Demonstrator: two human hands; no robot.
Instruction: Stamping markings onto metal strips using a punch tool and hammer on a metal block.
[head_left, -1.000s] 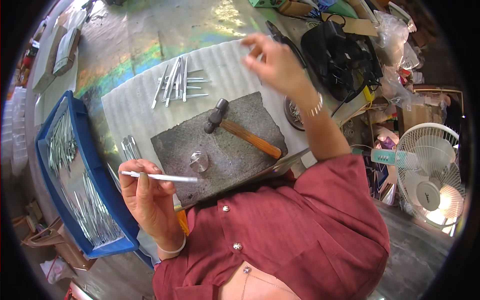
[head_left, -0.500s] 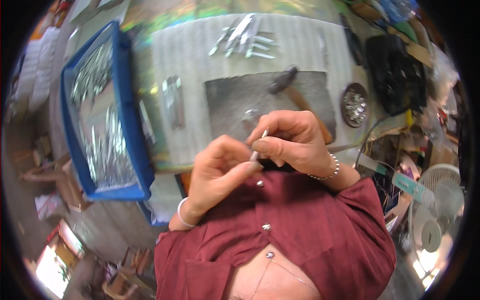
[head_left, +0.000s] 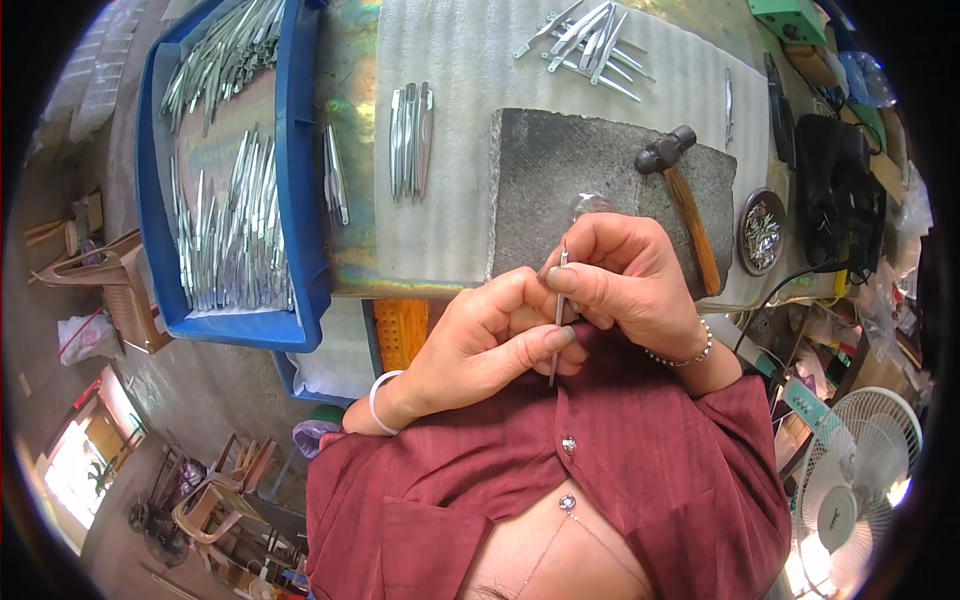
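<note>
My left hand point(head_left: 500, 335) and my right hand point(head_left: 630, 280) meet in front of my chest, both closed on one slim pair of metal tweezers point(head_left: 559, 310). Its pointed tip sticks up past my right thumb and forefinger. The lower end shows below my left thumb. Just beyond my fingers lies a dark grey stone slab point(head_left: 550, 160), with a small clear shiny object point(head_left: 593, 203) partly behind my right hand. A hammer point(head_left: 688, 210) with a wooden handle rests on the slab's right side.
Left of the work sheet point(head_left: 450, 50), a blue tray point(head_left: 305, 200) holds many tweezers. More lie in a row point(head_left: 410, 140) and in a loose pile point(head_left: 590, 45). At right are a round dish point(head_left: 743, 240) of small metal pieces, a black bag-like object point(head_left: 835, 190) and a fan point(head_left: 860, 470).
The bench has shifted right and up in view as the head turned. Both hands still hold the tweezers, which now stand more upright, with more of their lower end showing.
</note>
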